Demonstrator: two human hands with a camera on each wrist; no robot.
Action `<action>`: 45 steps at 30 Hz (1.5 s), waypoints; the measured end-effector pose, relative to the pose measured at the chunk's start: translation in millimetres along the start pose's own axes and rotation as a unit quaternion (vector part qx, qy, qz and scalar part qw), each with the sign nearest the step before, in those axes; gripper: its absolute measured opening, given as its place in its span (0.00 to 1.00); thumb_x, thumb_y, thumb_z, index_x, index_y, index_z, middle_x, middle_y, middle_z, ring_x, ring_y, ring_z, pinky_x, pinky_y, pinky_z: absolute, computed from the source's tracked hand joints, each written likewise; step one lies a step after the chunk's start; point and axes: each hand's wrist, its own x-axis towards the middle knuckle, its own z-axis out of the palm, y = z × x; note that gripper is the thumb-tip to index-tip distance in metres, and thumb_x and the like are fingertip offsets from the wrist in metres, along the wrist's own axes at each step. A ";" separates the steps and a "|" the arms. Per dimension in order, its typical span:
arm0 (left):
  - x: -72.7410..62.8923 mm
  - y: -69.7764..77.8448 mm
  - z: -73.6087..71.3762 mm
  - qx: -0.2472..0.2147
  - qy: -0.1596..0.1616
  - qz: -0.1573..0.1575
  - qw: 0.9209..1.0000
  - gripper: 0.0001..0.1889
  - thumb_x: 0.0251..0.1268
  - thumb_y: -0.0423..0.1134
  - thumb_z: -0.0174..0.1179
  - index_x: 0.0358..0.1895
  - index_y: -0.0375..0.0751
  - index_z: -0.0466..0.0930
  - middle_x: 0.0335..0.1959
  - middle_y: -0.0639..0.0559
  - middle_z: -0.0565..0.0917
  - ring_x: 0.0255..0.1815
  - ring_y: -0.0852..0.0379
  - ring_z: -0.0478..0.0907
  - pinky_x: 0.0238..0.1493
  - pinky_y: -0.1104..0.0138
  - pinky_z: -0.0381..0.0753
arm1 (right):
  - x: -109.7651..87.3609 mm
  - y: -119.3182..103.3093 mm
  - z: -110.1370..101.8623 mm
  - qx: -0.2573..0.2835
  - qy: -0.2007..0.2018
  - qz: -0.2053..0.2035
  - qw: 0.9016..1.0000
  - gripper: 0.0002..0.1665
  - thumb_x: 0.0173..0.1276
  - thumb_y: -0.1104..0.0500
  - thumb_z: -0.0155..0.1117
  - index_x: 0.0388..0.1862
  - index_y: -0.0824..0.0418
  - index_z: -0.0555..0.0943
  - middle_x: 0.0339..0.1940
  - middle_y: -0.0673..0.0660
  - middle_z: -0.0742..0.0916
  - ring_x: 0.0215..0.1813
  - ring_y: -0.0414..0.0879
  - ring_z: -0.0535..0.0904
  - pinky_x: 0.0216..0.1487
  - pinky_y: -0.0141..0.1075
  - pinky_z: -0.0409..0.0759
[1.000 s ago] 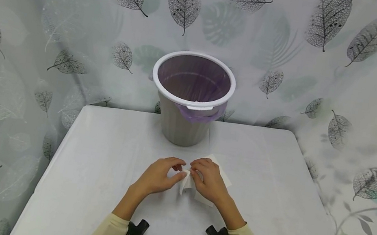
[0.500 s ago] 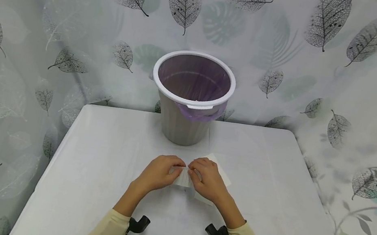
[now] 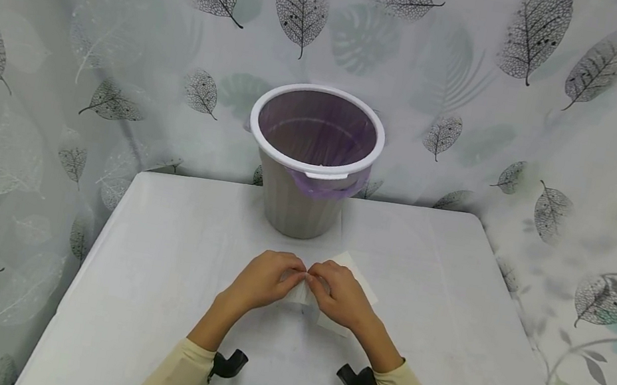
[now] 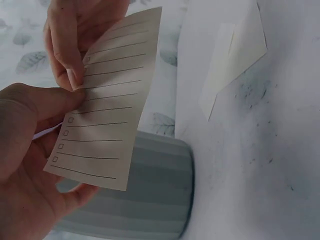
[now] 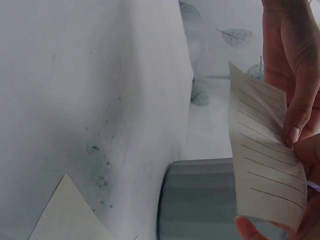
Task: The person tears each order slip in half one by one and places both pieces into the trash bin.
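The left hand (image 3: 266,278) and right hand (image 3: 342,295) meet, pinching a checklist sheet (image 4: 107,115). Its checkboxes (image 4: 66,133) show only in the wrist views.

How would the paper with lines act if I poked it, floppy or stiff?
Probably floppy: the lined paper curves in the grip of the left hand and right hand. It's likely light and easy to tear, since its edges look thin.

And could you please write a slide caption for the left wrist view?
The left hand and right hand pinch one edge of a lined checkbox sheet, with a grey bin behind.
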 end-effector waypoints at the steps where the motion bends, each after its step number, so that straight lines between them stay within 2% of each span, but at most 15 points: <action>1: -0.1 -0.3 -0.4 -0.003 0.003 0.004 1.000 0.03 0.71 0.36 0.68 0.39 0.42 0.90 0.35 0.55 0.89 0.35 0.59 0.84 0.38 0.64 0.83 | -0.4 -0.3 -0.3 0.007 -0.002 0.006 1.000 0.07 0.77 0.63 0.63 0.39 0.59 0.87 0.35 0.48 0.87 0.36 0.41 0.80 0.36 0.39 0.80; 5: -0.5 -2.0 -2.1 -0.033 0.028 0.032 0.999 0.03 0.70 0.35 0.69 0.38 0.41 0.92 0.32 0.56 0.88 0.30 0.62 0.82 0.35 0.65 0.82 | -0.6 0.6 -0.6 0.046 0.010 0.003 0.999 0.07 0.77 0.65 0.63 0.39 0.59 0.86 0.33 0.48 0.87 0.32 0.39 0.78 0.33 0.37 0.79; 9: -0.4 -4.3 -3.1 -0.069 0.055 0.058 0.994 0.04 0.69 0.33 0.69 0.38 0.41 0.93 0.30 0.57 0.88 0.29 0.63 0.81 0.35 0.65 0.82 | 1.1 0.6 -1.2 0.094 0.028 -0.004 0.995 0.08 0.77 0.66 0.63 0.38 0.58 0.87 0.35 0.47 0.88 0.33 0.39 0.80 0.35 0.37 0.79; 17: 0.2 -5.2 -2.3 -0.084 0.090 0.073 0.990 0.03 0.68 0.33 0.70 0.38 0.41 0.93 0.32 0.56 0.89 0.33 0.61 0.84 0.39 0.64 0.83 | 1.3 0.4 -0.3 0.152 0.044 0.029 0.987 0.10 0.77 0.67 0.62 0.41 0.56 0.88 0.37 0.48 0.90 0.36 0.44 0.83 0.39 0.37 0.80; 21: -0.1 -3.9 -3.8 -0.081 0.097 0.067 0.990 0.04 0.69 0.33 0.69 0.38 0.42 0.93 0.32 0.57 0.89 0.33 0.62 0.83 0.41 0.63 0.82 | 1.1 -0.4 -1.6 0.176 0.043 0.057 0.982 0.10 0.79 0.66 0.61 0.41 0.56 0.88 0.38 0.48 0.90 0.36 0.45 0.83 0.39 0.38 0.79; 27: -0.6 -2.5 -9.6 -0.056 0.087 0.041 0.994 0.03 0.71 0.34 0.69 0.39 0.42 0.92 0.34 0.57 0.88 0.34 0.62 0.82 0.43 0.60 0.81 | 1.5 -1.1 -8.1 0.175 0.044 0.099 0.979 0.08 0.79 0.62 0.62 0.39 0.55 0.87 0.36 0.47 0.89 0.35 0.43 0.81 0.36 0.37 0.79; 36: -0.7 -3.9 -12.8 -0.055 0.091 0.024 0.994 0.02 0.70 0.34 0.70 0.39 0.41 0.91 0.35 0.56 0.90 0.36 0.61 0.85 0.41 0.62 0.83 | 3.1 -3.8 -13.1 0.139 0.058 0.107 0.983 0.07 0.76 0.70 0.62 0.37 0.67 0.86 0.34 0.58 0.88 0.35 0.45 0.79 0.38 0.37 0.76; 39: -0.3 -3.7 -12.5 -0.066 0.099 0.018 0.993 0.02 0.67 0.32 0.71 0.39 0.41 0.92 0.35 0.55 0.90 0.36 0.61 0.85 0.40 0.63 0.84 | 6.1 -13.6 -17.0 0.140 0.062 0.111 0.982 0.07 0.75 0.72 0.62 0.37 0.70 0.85 0.33 0.61 0.88 0.35 0.46 0.78 0.38 0.37 0.75; 45: -1.8 -4.3 -11.2 -0.087 0.122 0.005 0.989 0.03 0.65 0.31 0.73 0.40 0.38 0.93 0.36 0.52 0.91 0.37 0.57 0.87 0.40 0.61 0.86 | 12.6 -38.4 -29.3 0.165 0.069 0.117 0.977 0.07 0.75 0.72 0.61 0.36 0.70 0.85 0.33 0.60 0.87 0.35 0.45 0.78 0.40 0.36 0.76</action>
